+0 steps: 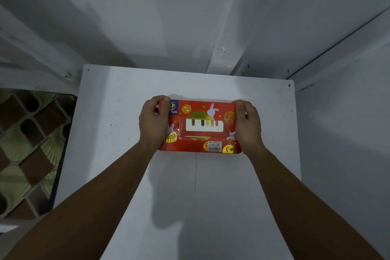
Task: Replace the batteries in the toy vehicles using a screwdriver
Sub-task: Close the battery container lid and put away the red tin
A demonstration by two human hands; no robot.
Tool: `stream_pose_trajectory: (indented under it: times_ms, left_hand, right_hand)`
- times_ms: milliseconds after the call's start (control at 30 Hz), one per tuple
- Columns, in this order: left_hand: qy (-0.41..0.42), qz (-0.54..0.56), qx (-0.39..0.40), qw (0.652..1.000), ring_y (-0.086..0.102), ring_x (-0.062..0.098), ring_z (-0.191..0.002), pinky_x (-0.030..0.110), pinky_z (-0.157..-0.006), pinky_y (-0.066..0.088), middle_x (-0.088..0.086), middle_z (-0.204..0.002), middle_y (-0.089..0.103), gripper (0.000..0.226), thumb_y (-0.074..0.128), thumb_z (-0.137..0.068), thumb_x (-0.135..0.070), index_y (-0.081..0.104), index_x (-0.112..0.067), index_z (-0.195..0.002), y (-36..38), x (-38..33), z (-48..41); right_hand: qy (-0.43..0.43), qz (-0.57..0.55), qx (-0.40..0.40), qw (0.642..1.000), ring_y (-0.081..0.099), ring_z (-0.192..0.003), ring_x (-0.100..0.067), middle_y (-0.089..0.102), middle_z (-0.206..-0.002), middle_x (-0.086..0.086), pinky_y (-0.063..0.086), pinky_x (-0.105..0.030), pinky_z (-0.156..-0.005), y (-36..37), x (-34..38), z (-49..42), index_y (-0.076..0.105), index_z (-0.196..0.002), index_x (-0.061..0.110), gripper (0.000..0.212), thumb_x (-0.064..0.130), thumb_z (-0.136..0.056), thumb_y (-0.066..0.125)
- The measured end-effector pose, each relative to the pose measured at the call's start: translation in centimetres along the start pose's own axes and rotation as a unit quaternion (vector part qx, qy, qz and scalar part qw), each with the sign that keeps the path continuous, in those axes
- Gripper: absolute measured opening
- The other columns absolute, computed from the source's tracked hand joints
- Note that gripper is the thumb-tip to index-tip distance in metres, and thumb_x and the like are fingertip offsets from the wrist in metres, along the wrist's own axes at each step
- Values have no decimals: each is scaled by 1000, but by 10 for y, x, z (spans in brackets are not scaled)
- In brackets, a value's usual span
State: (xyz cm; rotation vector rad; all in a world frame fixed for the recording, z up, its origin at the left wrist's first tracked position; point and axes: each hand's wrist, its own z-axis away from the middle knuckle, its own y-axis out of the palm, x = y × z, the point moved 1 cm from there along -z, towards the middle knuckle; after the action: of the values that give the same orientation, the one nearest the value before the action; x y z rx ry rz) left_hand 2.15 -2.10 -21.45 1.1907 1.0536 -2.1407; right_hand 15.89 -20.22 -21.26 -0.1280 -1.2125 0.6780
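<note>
The left hand (155, 120) and right hand (249, 124) are clamping their fingers (161, 99) on the ends of a red printed box (200, 110) lying on the white tabletop (118, 154). White walls (168, 17) are hemming it in, with patterned fabric (27, 143) lying alongside on the left.

Both bare arms are stretched straight out, forearms angling in toward each other. The left hand (155, 120) and right hand (249, 123) sit backs-up, each gripping one end of a red box (196, 145), which sits between the fingers (162, 99) curled over its far corners.
</note>
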Motion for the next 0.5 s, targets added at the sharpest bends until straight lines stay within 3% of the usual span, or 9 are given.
stream_pose_trajectory:
  times_ms: [133, 267, 400, 500]
  left_hand:
    - [-7, 19, 0, 1000, 66, 9, -88, 13, -68, 50, 1, -114, 65, 34, 49, -98, -40, 58, -14, -117, 2, 2, -4]
    - [-8, 25, 2, 1000, 67, 11, -89, 32, -82, 58, 4, -111, 66, 32, 50, -98, -38, 61, -12, -112, 3, 7, -7]
    - [19, 20, 2, 1000, 64, -4, -89, 10, -73, 52, -5, -115, 62, 29, 53, -97, -35, 63, -19, -119, 2, 1, 1]
    - [44, 9, 16, 999, 62, 1, -97, 19, -80, 52, -9, -120, 60, 36, 56, -93, -36, 62, -22, -126, -1, 3, 8]
  right_hand:
    - [20, -15, -5, 1000, 64, -101, -15, 58, -118, -2, 55, -35, -88, 2, 0, -3, 56, -117, 18, 32, 40, -104, 36]
    - [8, -1, -24, 1000, 60, -91, -7, 57, -114, 0, 49, -19, -76, 4, -2, -5, 56, -114, 14, 28, 34, -103, 40]
    - [-41, 4, -28, 999, 60, -93, -6, 55, -109, 5, 52, -21, -81, 5, -6, -3, 56, -116, 13, 27, 32, -102, 42]
    - [-64, 0, -10, 998, 59, -107, -13, 53, -114, 7, 51, -17, -81, 2, -8, 0, 58, -119, 19, 26, 31, -102, 43]
